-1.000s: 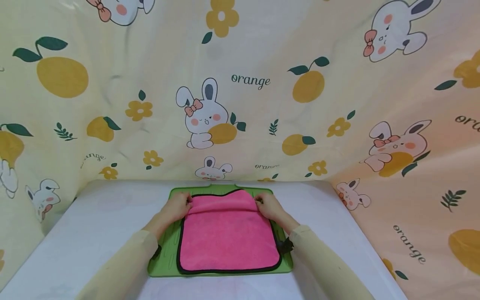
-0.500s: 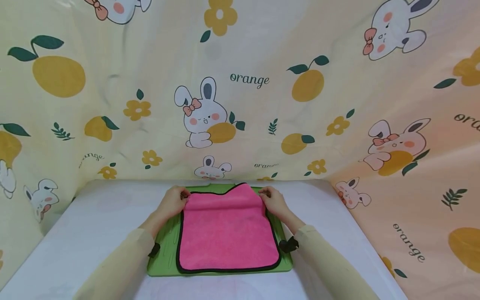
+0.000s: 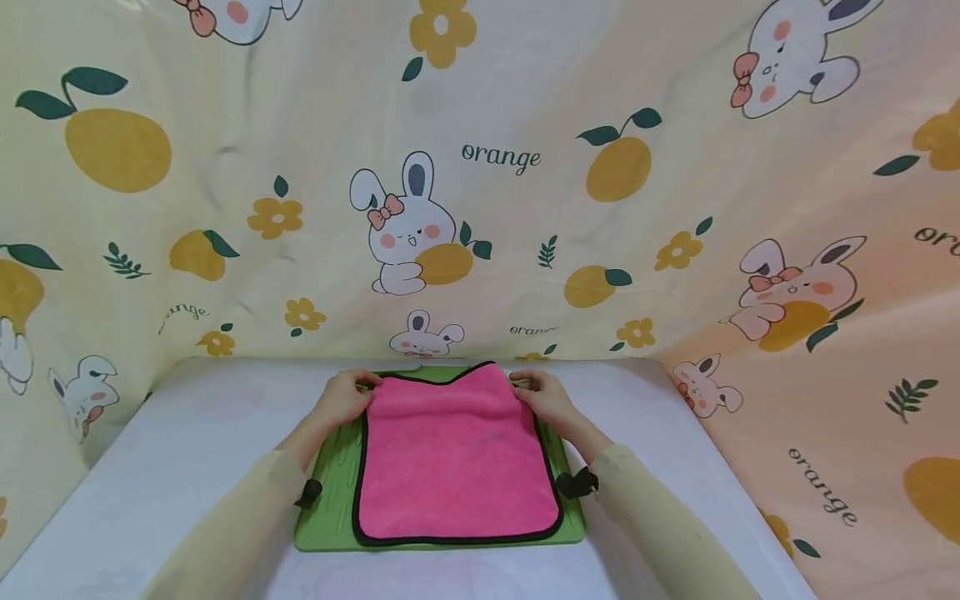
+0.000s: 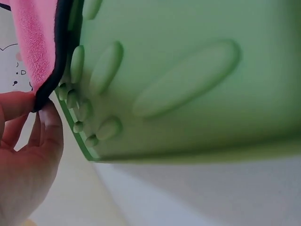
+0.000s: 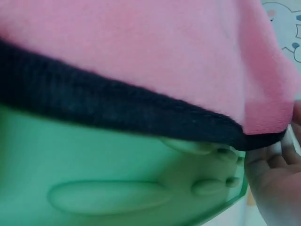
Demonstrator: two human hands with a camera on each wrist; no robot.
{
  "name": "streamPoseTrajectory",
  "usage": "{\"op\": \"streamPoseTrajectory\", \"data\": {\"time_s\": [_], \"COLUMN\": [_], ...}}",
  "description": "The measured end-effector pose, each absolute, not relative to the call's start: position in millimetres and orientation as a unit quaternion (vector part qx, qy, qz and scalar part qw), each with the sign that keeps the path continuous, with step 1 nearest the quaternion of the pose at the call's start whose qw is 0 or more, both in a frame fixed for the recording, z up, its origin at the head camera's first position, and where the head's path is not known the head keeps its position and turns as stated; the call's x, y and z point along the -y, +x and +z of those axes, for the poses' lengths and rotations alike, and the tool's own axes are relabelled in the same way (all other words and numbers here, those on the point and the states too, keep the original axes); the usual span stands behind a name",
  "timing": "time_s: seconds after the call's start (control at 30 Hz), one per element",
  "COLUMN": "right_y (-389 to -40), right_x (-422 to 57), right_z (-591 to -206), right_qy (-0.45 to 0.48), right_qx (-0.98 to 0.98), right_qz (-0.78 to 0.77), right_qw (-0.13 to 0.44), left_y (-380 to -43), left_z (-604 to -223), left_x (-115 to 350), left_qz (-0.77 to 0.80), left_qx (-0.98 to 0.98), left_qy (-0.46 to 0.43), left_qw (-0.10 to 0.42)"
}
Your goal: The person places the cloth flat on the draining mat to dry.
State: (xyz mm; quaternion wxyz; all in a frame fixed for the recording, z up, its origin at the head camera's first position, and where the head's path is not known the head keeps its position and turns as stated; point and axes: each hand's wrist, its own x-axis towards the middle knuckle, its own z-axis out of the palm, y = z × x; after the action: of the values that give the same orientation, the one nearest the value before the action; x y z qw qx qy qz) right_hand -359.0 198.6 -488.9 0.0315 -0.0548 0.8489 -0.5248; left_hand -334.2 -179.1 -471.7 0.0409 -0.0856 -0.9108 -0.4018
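A pink towel with black edging lies over a green ridged board in the head view. My left hand pinches the towel's far left corner; in the left wrist view, thumb and fingers meet on the black edge. At the far right corner my right hand grips the towel, and the right wrist view has its fingers curled at the dark border. The far part of the towel is lifted, its edge dipping between the hands and peaking near the right one. Part of the right hand falls outside its wrist view.
A white table carries the board. Behind it and along both sides hangs a curtain printed with rabbits and oranges. Dark bands are at both wrists.
The far end of the towel, folded over a second ago, has been raised and drawn away from me by both hands. Its crease has flattened out and the near edge has stayed in place.
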Motion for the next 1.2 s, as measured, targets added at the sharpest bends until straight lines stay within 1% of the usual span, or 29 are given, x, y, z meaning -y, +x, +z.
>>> {"op": "streamPoseTrajectory", "data": {"time_s": [0.1, 0.27, 0.37, 0.43, 0.63, 0.73, 0.87, 1.07, 1.2], "right_y": [-358, -359, -358, -358, -358, -359, -361, -356, -346], "right_x": [-200, -204, -207, -209, -210, -209, -208, -211, -214], "right_z": [-490, -492, -493, -492, -491, -490, -490, -490, -490], "right_qy": [-0.053, -0.019, -0.001, 0.004, -0.027, -0.056, -0.080, -0.085, -0.096], "right_qx": [-0.845, -0.851, -0.865, -0.879, -0.928, -0.942, -0.950, -0.943, -0.940], "right_qz": [-0.532, -0.525, -0.501, -0.476, -0.372, -0.330, -0.303, -0.320, -0.326], "right_qw": [0.009, -0.020, -0.025, -0.017, -0.005, -0.007, -0.013, -0.024, -0.037], "left_y": [-338, -341, -343, -344, -347, -345, -344, -339, -329], "left_z": [-471, -469, -469, -471, -477, -477, -474, -475, -475], "left_x": [177, 173, 171, 170, 166, 163, 161, 161, 161], "left_qz": [-0.395, -0.396, -0.391, -0.376, -0.294, -0.263, -0.247, -0.250, -0.257], "left_qx": [0.915, 0.915, 0.916, 0.920, 0.945, 0.955, 0.959, 0.957, 0.954], "left_qy": [-0.076, -0.068, -0.081, -0.100, -0.140, -0.141, -0.140, -0.143, -0.153], "left_qw": [0.036, 0.048, 0.044, 0.039, 0.018, 0.005, 0.001, 0.013, 0.033]}}
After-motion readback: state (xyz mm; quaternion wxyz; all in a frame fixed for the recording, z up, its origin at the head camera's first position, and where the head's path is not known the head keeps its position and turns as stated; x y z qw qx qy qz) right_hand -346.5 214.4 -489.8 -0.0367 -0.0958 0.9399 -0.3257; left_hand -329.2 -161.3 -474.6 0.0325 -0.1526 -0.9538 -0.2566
